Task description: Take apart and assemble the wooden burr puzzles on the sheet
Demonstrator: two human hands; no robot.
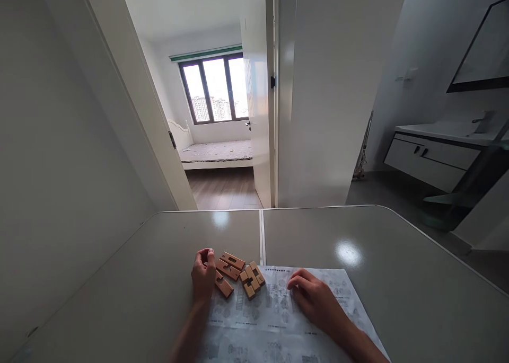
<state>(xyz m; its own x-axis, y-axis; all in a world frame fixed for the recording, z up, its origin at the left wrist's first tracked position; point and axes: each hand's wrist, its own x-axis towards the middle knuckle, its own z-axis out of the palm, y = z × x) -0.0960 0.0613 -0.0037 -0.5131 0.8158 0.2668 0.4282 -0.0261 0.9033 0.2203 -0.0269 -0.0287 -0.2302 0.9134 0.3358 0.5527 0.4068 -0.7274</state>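
Note:
My left hand (pixel 203 273) is at the left edge of the paper, its fingers curled in toward the thumb. Whether something small is between them is hidden. Right against this hand lies a notched wooden puzzle piece (pixel 224 285), its near end covered. Behind it are another notched wooden piece (pixel 228 269) and a slotted wooden piece (pixel 233 260). A squarish cluster of interlocked lighter wooden blocks (pixel 252 280) sits to their right, with a small gap in its middle. My right hand (pixel 312 295) rests on the printed sheet (pixel 274 320), loosely bent fingers apart and holding nothing.
The sheet, printed with diagrams, lies creased on a glossy grey table (pixel 131 289) with a seam down its middle. Beyond the far edge are an open door (pixel 258 98), a bed (pixel 217 151) and a window. A washbasin cabinet (pixel 433 156) stands at right.

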